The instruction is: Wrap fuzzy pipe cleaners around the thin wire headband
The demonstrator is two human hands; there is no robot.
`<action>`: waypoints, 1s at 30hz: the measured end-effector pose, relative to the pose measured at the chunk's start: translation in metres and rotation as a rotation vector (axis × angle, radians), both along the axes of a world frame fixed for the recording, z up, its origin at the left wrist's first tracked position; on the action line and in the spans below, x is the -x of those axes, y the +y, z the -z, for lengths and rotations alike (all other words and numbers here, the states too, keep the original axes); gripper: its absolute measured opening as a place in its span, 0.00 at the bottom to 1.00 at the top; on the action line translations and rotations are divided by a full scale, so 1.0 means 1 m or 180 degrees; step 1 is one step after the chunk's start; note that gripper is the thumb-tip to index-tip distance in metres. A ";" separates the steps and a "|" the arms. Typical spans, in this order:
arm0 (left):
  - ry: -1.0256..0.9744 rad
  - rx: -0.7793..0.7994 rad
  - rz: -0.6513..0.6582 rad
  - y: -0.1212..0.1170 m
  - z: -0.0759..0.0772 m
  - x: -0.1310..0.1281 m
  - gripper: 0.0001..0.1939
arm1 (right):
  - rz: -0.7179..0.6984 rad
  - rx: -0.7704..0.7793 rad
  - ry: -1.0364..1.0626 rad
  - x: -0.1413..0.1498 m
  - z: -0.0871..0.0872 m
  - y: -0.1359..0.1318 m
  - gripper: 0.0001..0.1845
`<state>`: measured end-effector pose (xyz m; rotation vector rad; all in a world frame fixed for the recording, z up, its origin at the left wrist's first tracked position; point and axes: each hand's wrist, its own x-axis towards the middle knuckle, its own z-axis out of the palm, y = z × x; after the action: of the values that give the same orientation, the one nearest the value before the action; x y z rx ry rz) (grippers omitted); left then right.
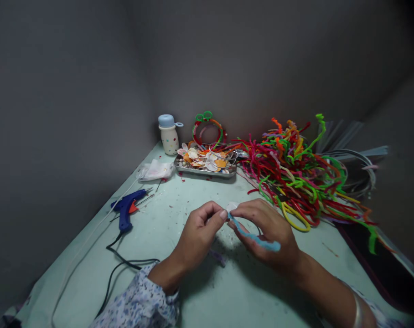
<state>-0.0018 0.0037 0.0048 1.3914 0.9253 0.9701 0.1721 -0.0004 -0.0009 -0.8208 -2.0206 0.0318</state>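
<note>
Running along the left edge: a white cable (90, 231) follows the slanting side of the pale-green bench (166, 216).
Glue gun: the blue tool (125, 212) lies near that edge, nozzle pointing away, its black cord (113, 248) looping towards the left sleeve.
Back-left corner: a plastic-wrapped packet (157, 170) lies in front of a spotted bottle (169, 139) with a blue cap.
Left grip: the left hand (198, 234) is narrow, thumb against forefinger, pinching the near-centre end of the stem; bare, speckled bench top stretches between it and the glue gun.
Metal tray: filled with petal shapes, the tray (207, 173) sits well beyond both hands, near the back wall.
Blue stem: the fuzzy light-blue pipe cleaner (254, 238) slants from the meeting fingertips across the right palm side, raised above the bench.
Right grip: the right hand (273, 223) is narrow too, thumb and fingers around the stem beside the left fingertips.
Right side: a tangled heap of coloured pipe cleaners (292, 168) crowds the space beyond the right hand; a dark panel (371, 269) borders the bench.
</note>
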 end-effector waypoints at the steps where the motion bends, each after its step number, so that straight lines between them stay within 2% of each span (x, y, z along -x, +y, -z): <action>1: 0.0010 -0.0017 -0.0018 0.000 0.000 0.000 0.13 | 0.0007 0.0019 0.0015 0.000 0.001 0.000 0.14; 5: 0.0106 -0.0157 -0.0051 -0.001 -0.001 0.000 0.13 | 0.0043 0.0085 0.0166 0.001 0.001 -0.001 0.12; 8: 0.0210 -0.0282 -0.0067 -0.001 -0.002 0.001 0.13 | 0.0137 0.0331 0.0299 0.002 -0.001 -0.003 0.06; 11: 0.0276 -0.0345 -0.0039 -0.001 -0.003 0.001 0.12 | 0.0219 0.0867 0.0444 0.004 -0.007 -0.005 0.01; 15: 0.0348 -0.0429 -0.0018 -0.002 -0.003 0.001 0.11 | 0.0244 0.1806 0.0664 0.005 -0.015 -0.007 0.09; 19: 0.0444 -0.0486 -0.0003 -0.002 -0.004 0.001 0.11 | 0.0023 0.2879 0.1000 0.003 -0.020 -0.004 0.12; 22: 0.0480 -0.0500 -0.0013 -0.002 -0.004 0.002 0.12 | -0.0193 0.3289 0.1244 0.003 -0.018 -0.003 0.13; 25: 0.0394 -0.0471 -0.0056 -0.002 -0.003 0.001 0.12 | -0.0025 0.3010 0.1481 0.006 -0.012 -0.003 0.12; 28: 0.0256 -0.0367 -0.0129 -0.001 -0.003 0.001 0.12 | 0.0299 0.2008 0.1470 0.009 -0.002 -0.004 0.09; 30: 0.0202 -0.0241 -0.0152 -0.001 -0.003 0.001 0.13 | 0.0242 0.1321 0.1233 0.009 0.003 -0.004 0.06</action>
<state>-0.0024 0.0029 0.0074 1.4769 0.9817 1.0107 0.1626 -0.0048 -0.0034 -1.0567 -1.6331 0.5414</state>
